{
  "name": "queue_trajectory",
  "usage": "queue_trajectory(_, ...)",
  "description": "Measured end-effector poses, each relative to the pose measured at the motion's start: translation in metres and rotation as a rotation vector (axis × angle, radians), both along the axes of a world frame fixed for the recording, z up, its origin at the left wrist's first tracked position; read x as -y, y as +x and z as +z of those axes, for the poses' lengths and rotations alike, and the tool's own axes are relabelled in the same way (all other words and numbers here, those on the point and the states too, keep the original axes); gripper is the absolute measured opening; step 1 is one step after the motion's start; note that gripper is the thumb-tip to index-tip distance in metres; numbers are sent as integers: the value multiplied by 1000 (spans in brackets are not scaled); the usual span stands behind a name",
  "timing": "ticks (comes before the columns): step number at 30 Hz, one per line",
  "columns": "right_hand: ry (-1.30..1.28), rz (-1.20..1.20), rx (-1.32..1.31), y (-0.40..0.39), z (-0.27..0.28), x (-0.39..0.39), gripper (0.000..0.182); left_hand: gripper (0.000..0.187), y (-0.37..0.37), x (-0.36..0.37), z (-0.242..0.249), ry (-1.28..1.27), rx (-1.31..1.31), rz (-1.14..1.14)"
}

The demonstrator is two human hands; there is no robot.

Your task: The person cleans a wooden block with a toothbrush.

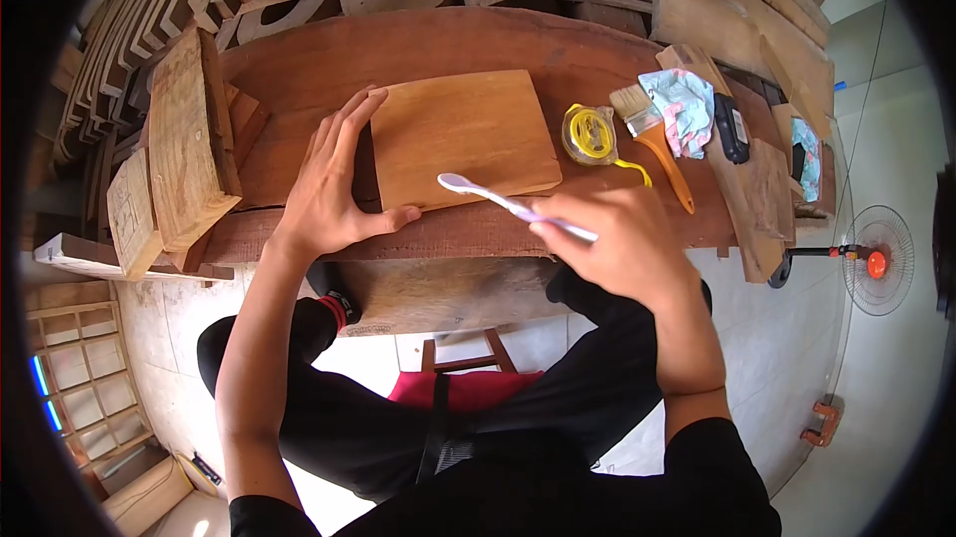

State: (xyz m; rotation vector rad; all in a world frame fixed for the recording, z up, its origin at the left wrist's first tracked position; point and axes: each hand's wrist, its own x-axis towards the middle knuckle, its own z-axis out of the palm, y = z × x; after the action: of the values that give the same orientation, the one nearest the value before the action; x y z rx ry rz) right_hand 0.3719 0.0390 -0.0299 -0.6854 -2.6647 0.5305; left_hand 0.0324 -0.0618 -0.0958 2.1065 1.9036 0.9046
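Note:
A flat brown wooden board (463,134) with rounded corners lies on the reddish wooden bench (448,39). My left hand (339,178) rests at the board's left edge, fingers spread, with the thumb near its lower left corner. In my right hand (612,238) is a white and purple toothbrush (498,201), held by its handle. The brush's head is over the lower middle of the board; whether it touches the wood I cannot tell.
Right of the board lie a yellow tape measure (591,135), a paintbrush (659,153), a crumpled cloth (682,109) and a black device (732,129). Wooden blocks (184,143) stand at the left. Stacked wood pieces fill the back. A fan (876,263) is at the far right.

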Motion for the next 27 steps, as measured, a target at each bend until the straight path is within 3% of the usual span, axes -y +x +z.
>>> queue_trajectory(4,-141,-410,205,13,29,-46,19,129,0,1,-1,3,-6,5)
queue_trajectory(6,8,-327,218,15,33,-30,20,129,-1,0,-2,3,7,-6)
queue_trajectory(7,-84,-164,6,14,17,-24,18,129,-2,0,-2,3,9,-7)
queue_trajectory(8,-78,-48,19,12,5,-20,18,128,-1,-1,-1,8,9,-5)
queue_trajectory(10,-168,-99,1,13,13,-23,18,128,-1,0,-1,3,3,-9)
queue_trajectory(12,-177,-386,264,19,29,-43,19,129,-1,2,-1,-12,8,1)
queue_trajectory(14,-121,-358,283,21,32,-39,18,129,1,0,-1,-7,13,6)
queue_trajectory(17,-126,-46,62,17,19,-19,18,129,-1,-1,-1,-12,6,0)
queue_trajectory(18,-196,-80,44,22,17,-28,19,128,-1,-1,2,-23,6,-7)
queue_trajectory(20,-207,-402,342,21,41,-45,18,128,0,3,1,-33,6,-6)
queue_trajectory(21,-157,-394,249,27,37,-49,17,129,-1,2,-1,-24,4,-2)
queue_trajectory(24,-204,-55,69,30,16,-35,18,128,-1,-1,0,-16,4,5)
queue_trajectory(27,-257,-244,139,37,21,-53,20,127,0,1,3,-38,2,-9)
